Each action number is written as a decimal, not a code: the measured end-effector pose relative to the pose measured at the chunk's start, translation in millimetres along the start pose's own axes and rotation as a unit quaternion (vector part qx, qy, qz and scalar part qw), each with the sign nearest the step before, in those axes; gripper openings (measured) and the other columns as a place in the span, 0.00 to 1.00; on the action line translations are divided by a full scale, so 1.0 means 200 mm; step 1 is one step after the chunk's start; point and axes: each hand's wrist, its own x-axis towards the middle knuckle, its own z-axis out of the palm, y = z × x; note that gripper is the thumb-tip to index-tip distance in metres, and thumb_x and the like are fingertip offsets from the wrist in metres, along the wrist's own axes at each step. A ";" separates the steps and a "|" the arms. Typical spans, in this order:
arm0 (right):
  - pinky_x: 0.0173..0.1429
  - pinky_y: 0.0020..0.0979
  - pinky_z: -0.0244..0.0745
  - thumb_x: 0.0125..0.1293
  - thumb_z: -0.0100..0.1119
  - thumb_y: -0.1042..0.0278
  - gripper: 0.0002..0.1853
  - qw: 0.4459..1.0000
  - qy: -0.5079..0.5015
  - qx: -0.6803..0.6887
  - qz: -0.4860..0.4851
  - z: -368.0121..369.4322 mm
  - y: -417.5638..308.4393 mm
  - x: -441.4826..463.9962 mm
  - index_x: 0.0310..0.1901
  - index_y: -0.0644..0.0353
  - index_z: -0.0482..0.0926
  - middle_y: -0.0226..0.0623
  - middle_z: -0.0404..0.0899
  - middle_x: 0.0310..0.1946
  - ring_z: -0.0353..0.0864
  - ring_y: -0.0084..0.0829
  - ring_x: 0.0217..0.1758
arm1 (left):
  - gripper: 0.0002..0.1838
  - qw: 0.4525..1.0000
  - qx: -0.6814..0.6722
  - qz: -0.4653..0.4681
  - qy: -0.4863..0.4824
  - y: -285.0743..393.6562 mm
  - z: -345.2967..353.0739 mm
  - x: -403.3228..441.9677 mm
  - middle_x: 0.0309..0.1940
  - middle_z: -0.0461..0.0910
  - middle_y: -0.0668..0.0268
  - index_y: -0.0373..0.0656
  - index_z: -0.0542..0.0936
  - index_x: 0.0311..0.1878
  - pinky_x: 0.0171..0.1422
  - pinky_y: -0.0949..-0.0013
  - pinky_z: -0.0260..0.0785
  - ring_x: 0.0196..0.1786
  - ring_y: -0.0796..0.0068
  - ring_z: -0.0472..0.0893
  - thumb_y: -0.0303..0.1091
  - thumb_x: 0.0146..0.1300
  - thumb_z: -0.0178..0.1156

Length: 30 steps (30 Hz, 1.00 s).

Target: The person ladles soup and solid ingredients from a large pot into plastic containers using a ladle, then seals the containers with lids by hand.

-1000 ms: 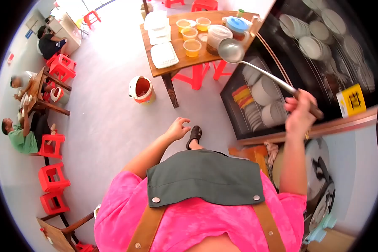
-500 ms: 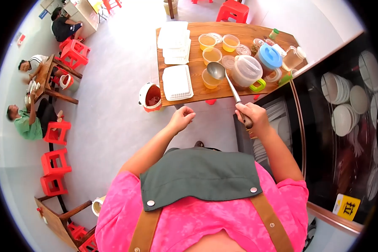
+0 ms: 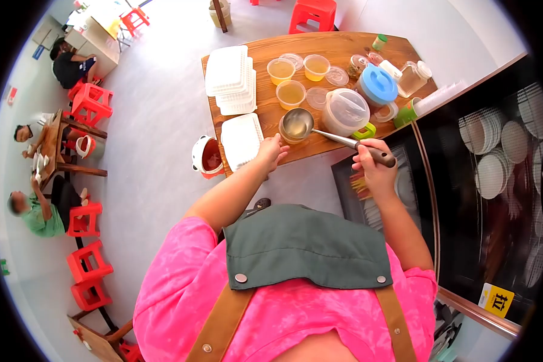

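Note:
My right hand (image 3: pixel 375 163) grips the dark handle of a metal ladle (image 3: pixel 298 124). The ladle's bowl sits over a clear plastic cup (image 3: pixel 288 137) near the table's front edge and hides much of it. My left hand (image 3: pixel 274 152) is beside that cup with its fingers apart, close to its rim; whether it touches the cup I cannot tell. Behind stand several cups of yellow liquid (image 3: pixel 291 94). Clear lids (image 3: pixel 317 98) lie among them. A clear lidded pitcher (image 3: pixel 346 112) with a green handle is just right of the ladle.
White foam boxes (image 3: pixel 241 140) are at the left of the wooden table (image 3: pixel 265 50). A blue-lidded jug (image 3: pixel 377 85) and jars are at the right. A dish cabinet (image 3: pixel 428 199) stands on the right, a bucket (image 3: pixel 209 155) below left. People sit at the far left among red stools (image 3: pixel 84 218).
The ladle and my right hand have come from the right over the table, down to the front cup. My left hand has moved forward to the cup's side. The view has shifted.

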 end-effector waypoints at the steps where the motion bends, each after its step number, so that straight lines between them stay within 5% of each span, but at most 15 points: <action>1: 0.24 0.19 0.74 0.57 0.57 0.73 0.06 1.000 0.004 0.000 0.002 0.00 -0.01 0.01 0.37 0.63 0.75 0.33 0.75 0.23 0.75 0.18 0.24 | 0.24 1.000 0.003 -0.003 -0.002 0.00 0.00 0.01 0.55 0.61 0.51 0.32 0.58 0.57 0.52 0.65 0.69 0.51 0.60 0.71 0.42 0.66 0.44; 8: 0.20 0.20 0.71 0.60 0.54 0.68 0.09 0.998 0.068 0.011 -0.004 0.01 -0.11 0.13 0.37 0.65 0.73 0.38 0.76 0.18 0.74 0.23 0.14 | 0.21 1.000 0.013 -0.023 0.005 0.02 -0.01 0.07 0.51 0.64 0.55 0.35 0.60 0.55 0.51 0.66 0.68 0.47 0.64 0.72 0.43 0.67 0.41; 17: 0.25 0.18 0.72 0.58 0.57 0.70 0.08 0.997 0.053 0.039 -0.044 0.20 -0.07 0.30 0.37 0.63 0.74 0.33 0.76 0.22 0.75 0.21 0.19 | 0.14 0.996 0.075 -0.017 -0.037 0.09 0.00 0.05 0.45 0.67 0.56 0.36 0.63 0.45 0.49 0.68 0.70 0.46 0.63 0.74 0.36 0.64 0.49; 21: 0.29 0.22 0.73 0.56 0.60 0.71 0.07 0.995 0.013 -0.015 -0.095 0.26 -0.04 0.32 0.36 0.63 0.76 0.31 0.77 0.25 0.75 0.21 0.26 | 0.11 0.995 0.085 -0.021 -0.040 0.06 -0.01 0.11 0.41 0.69 0.58 0.38 0.64 0.42 0.46 0.70 0.72 0.43 0.65 0.76 0.35 0.63 0.50; 24: 0.36 0.28 0.71 0.52 0.61 0.75 0.09 0.956 -0.037 -0.184 -0.225 0.28 -0.04 0.34 0.36 0.63 0.76 0.39 0.76 0.26 0.77 0.30 0.28 | 0.11 0.996 0.080 -0.032 -0.015 0.05 0.01 0.13 0.39 0.71 0.61 0.39 0.66 0.42 0.39 0.74 0.73 0.38 0.69 0.78 0.35 0.63 0.50; 30: 0.30 0.30 0.70 0.50 0.62 0.75 0.10 0.876 -0.110 -0.307 -0.355 0.27 -0.05 0.31 0.35 0.58 0.76 0.39 0.74 0.23 0.75 0.36 0.26 | 0.09 0.999 0.032 -0.030 -0.021 0.07 0.02 0.10 0.36 0.71 0.63 0.42 0.66 0.38 0.39 0.71 0.73 0.37 0.68 0.78 0.36 0.62 0.51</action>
